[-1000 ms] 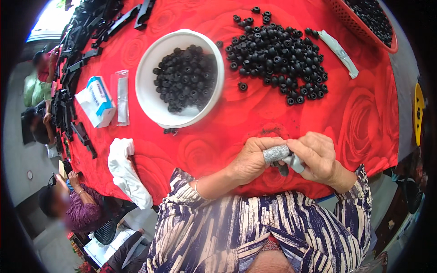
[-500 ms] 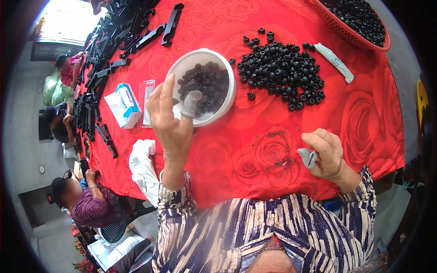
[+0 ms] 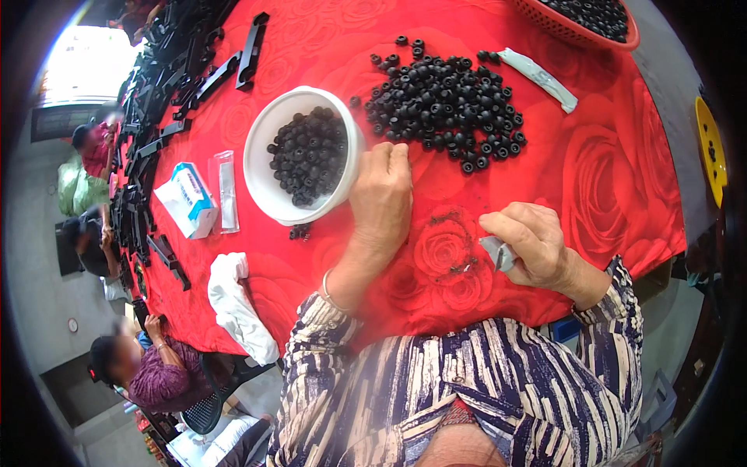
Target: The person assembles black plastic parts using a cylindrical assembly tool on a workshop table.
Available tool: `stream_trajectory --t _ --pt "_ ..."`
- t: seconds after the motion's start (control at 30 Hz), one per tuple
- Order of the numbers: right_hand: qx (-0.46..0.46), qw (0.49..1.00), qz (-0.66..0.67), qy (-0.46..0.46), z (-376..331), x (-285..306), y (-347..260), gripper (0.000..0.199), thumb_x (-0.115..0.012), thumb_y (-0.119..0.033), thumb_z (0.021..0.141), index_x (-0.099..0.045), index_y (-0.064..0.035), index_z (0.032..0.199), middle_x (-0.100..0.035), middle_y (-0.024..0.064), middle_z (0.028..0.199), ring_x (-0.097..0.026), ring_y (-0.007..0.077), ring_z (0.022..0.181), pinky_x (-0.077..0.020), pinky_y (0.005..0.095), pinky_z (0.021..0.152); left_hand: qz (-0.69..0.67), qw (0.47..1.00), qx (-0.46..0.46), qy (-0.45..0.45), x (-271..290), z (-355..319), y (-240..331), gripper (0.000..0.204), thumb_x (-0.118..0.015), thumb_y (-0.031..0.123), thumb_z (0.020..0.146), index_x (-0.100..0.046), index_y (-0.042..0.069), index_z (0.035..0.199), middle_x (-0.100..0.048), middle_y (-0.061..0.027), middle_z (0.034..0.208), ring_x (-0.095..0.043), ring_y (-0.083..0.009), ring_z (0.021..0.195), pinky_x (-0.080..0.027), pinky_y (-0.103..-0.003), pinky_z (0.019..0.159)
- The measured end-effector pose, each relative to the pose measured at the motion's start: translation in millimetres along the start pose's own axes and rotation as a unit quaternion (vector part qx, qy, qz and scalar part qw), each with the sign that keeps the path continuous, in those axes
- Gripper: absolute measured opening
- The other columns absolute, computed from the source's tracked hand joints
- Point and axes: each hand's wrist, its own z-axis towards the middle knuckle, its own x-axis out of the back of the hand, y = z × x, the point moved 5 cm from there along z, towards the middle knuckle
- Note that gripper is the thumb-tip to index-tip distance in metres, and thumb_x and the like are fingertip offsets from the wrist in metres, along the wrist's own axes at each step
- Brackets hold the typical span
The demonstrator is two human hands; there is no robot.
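My left hand is closed, fingers curled, beside the right rim of a white plastic tub. Its fingertips are at the near left of a loose pile of small round black parts; what they hold, if anything, is hidden. More of these hollow black parts lie inside the tub. Over the red cloth at the right, my right hand is closed, thumb and fingers bent together. A grey wrapping shows at its thumb, and I cannot make out whether something small is pinched there.
A red rose-patterned cloth covers the table. Left of the tub are a blue-and-white box, a clear packet and a white cloth. Long black parts line the left side, where other people sit. A red basket stands far right.
My left hand has moved right, from over the tub's inside to beside its right rim. My right hand has stayed nearly in place. The whole view has shifted slightly.
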Motion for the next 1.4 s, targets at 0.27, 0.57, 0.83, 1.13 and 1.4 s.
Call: stream_trajectory --t 0.27,0.57,0.83,1.13,1.4 --pt "-0.101 0.993 0.057 0.007 -4 4 7 0.036 -0.069 -0.003 0.070 -0.057 0.0007 0.104 -0.057 0.0105 0.078 -0.059 0.0241 0.061 -0.0468 0.0339 0.050 -0.668 0.645 0.325 -0.180 12 -35 22 0.023 -0.060 -0.003 0.084 -0.059 -0.003 0.106 -0.063 -0.0094 0.099 -0.062 -0.0165 0.088 -0.050 -0.026 0.078" --pt "-0.173 0.964 0.190 -0.069 -6 -15 14 0.033 -0.071 -0.006 0.071 -0.061 -0.0023 0.102 -0.055 0.0111 0.080 -0.060 0.0247 0.067 -0.0478 0.0329 0.054 -0.817 0.397 0.362 -0.211 -13 -61 45 0.036 -0.061 0.003 0.086 -0.049 -0.001 0.119 -0.063 -0.0080 0.094 -0.061 -0.0123 0.082 -0.050 -0.024 0.072" --pt "-0.063 0.990 0.116 -0.043 -2 -12 4 0.034 -0.078 -0.010 0.065 -0.065 0.0018 0.095 -0.058 0.0070 0.071 -0.057 0.0164 0.054 -0.0439 0.0281 0.044 -0.785 0.376 0.376 -0.318 -13 -74 46 0.019 -0.064 0.010 0.086 -0.065 -0.002 0.100 -0.066 -0.0066 0.087 -0.062 -0.0118 0.075 -0.050 -0.023 0.066" --pt "-0.042 0.994 0.095 -0.034 -4 -12 2 0.032 -0.076 -0.008 0.067 -0.065 0.0023 0.095 -0.057 0.0076 0.070 -0.058 0.0169 0.055 -0.0445 0.0278 0.045 -0.798 0.331 0.392 -0.315 -14 -78 50 0.024 -0.065 0.011 0.086 -0.064 -0.002 0.105 -0.065 -0.0064 0.087 -0.060 -0.0104 0.072 -0.049 -0.023 0.064" --pt "-0.025 0.993 0.111 -0.034 -4 -10 -2 0.042 -0.073 -0.004 0.059 -0.063 0.0046 0.098 -0.054 0.0065 0.071 -0.056 0.0173 0.055 -0.0443 0.0292 0.046 -0.796 0.340 0.378 -0.328 -13 -79 49 0.022 -0.065 0.009 0.085 -0.065 -0.002 0.105 -0.065 -0.0056 0.086 -0.059 -0.0096 0.072 -0.048 -0.022 0.063"
